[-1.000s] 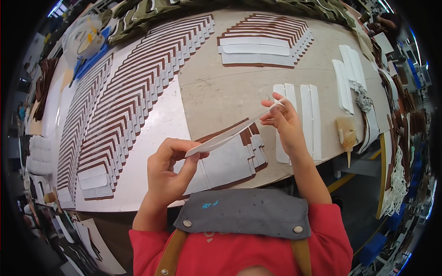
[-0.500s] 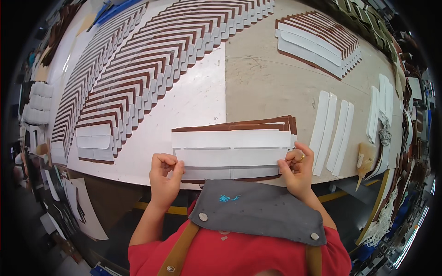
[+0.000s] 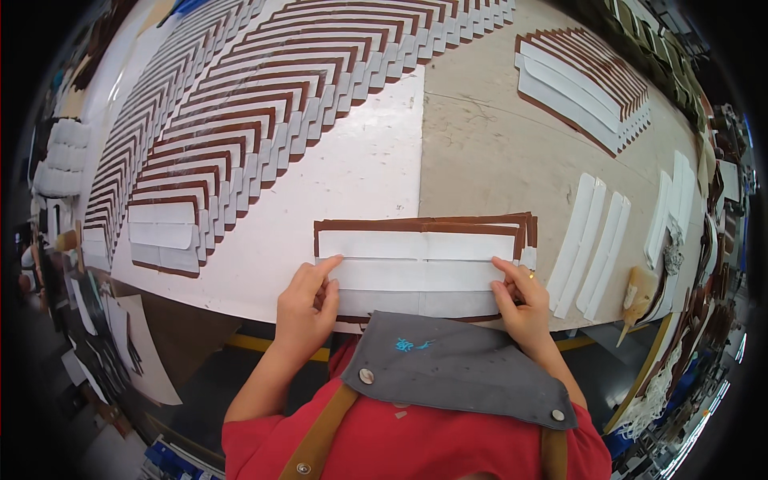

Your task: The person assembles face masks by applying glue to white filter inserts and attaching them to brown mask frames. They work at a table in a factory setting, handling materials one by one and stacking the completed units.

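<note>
A brown rectangular piece (image 3: 424,226) with white strips (image 3: 416,274) laid across it lies on the table near the front edge. My left hand (image 3: 308,308) presses the left end of the middle white strip with its forefinger stretched out. My right hand (image 3: 524,304) presses the right end of the same strip with flat fingers. Neither hand grips anything; both rest on the strip. A grey apron bib (image 3: 464,364) hides the lower edge of the brown piece.
Long fanned rows of brown and white pieces (image 3: 240,120) cover the left and far table. Another fanned stack (image 3: 584,76) lies far right. Loose white strips (image 3: 592,240) and a brush (image 3: 638,292) lie to the right. White sheet (image 3: 368,176) underlies the work.
One second ago both hands held a white strip in the air above the piece. It now lies flat on the brown piece, and both hands press its ends down.
</note>
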{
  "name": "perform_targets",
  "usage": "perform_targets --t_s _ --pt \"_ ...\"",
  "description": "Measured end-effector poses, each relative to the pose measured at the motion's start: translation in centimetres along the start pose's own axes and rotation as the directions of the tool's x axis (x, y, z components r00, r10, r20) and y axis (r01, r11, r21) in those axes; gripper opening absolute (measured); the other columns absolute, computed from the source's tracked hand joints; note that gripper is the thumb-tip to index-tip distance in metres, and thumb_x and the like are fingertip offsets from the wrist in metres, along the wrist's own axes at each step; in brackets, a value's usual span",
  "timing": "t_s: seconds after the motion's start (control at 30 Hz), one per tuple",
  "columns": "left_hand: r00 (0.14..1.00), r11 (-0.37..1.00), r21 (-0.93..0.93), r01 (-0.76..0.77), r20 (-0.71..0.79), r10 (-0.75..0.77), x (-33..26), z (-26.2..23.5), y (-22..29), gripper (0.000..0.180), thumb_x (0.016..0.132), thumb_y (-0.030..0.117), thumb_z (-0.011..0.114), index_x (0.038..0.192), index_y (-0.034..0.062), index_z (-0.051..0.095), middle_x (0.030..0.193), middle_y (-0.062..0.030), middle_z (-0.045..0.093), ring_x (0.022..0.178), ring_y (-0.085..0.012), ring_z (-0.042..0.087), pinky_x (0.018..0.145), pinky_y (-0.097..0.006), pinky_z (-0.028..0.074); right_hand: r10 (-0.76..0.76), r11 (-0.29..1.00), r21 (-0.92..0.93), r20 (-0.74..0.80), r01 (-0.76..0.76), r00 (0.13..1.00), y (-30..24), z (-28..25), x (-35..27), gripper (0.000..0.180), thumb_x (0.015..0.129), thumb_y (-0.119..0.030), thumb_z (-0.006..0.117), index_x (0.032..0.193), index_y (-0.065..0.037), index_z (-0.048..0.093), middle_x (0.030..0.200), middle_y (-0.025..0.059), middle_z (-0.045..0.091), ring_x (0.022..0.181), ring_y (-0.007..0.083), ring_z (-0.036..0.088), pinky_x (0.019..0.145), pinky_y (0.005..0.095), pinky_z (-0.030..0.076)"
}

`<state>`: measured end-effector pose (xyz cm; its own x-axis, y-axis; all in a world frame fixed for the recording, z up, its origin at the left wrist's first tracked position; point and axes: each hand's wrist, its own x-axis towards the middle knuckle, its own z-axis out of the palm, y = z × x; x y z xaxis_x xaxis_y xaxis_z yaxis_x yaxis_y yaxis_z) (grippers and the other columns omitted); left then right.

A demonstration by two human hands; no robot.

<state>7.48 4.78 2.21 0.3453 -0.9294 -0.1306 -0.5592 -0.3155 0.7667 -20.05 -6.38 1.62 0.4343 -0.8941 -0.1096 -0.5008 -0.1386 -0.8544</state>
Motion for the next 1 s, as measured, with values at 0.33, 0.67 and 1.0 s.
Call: perform_targets --t_s 0.33,0.67,1.0 --pt "0.997 0.999 0.018 0.027 0.066 -0.029 0.2 -0.6 0.3 0.034 0.081 0.000 0.054 0.114 0.0066 0.057 0.073 -0.0074 0.049 0.054 -0.0161 0.050 0.051 -0.028 0.044 0.025 0.998 -0.056 0.017 -0.024 1.000 -0.6 0.0 0.2 0.034 0.077 0.004 0.061 0.110 -0.003 0.062 0.069 0.0023 0.047 0.055 0.0085 0.042 0.050 0.0211 0.035" --pt "0.996 0.955 0.289 -0.073 0.062 0.058 0.4 -0.6 0.4 0.037 0.080 0.003 0.055 0.116 0.0095 0.057 0.070 -0.0070 0.050 0.055 -0.0212 0.052 0.052 -0.032 0.044 0.008 0.996 -0.090 0.053 -0.003 0.999 -0.9 -0.3 0.4 0.036 0.077 0.003 0.061 0.113 -0.004 0.061 0.069 0.0030 0.047 0.056 0.0098 0.044 0.052 0.0220 0.037" --pt "0.987 0.856 0.494 -0.151 0.023 0.161 0.4 -0.4 0.2 0.031 0.081 0.000 0.054 0.109 0.0086 0.062 0.072 -0.0091 0.061 0.058 -0.0226 0.056 0.054 -0.033 0.045 -0.032 0.989 -0.136 0.137 0.050 0.990 -1.0 -0.8 0.8 0.040 0.083 -0.003 0.058 0.122 -0.003 0.052 0.073 0.0093 0.048 0.059 0.0199 0.047 0.055 0.0288 0.040"
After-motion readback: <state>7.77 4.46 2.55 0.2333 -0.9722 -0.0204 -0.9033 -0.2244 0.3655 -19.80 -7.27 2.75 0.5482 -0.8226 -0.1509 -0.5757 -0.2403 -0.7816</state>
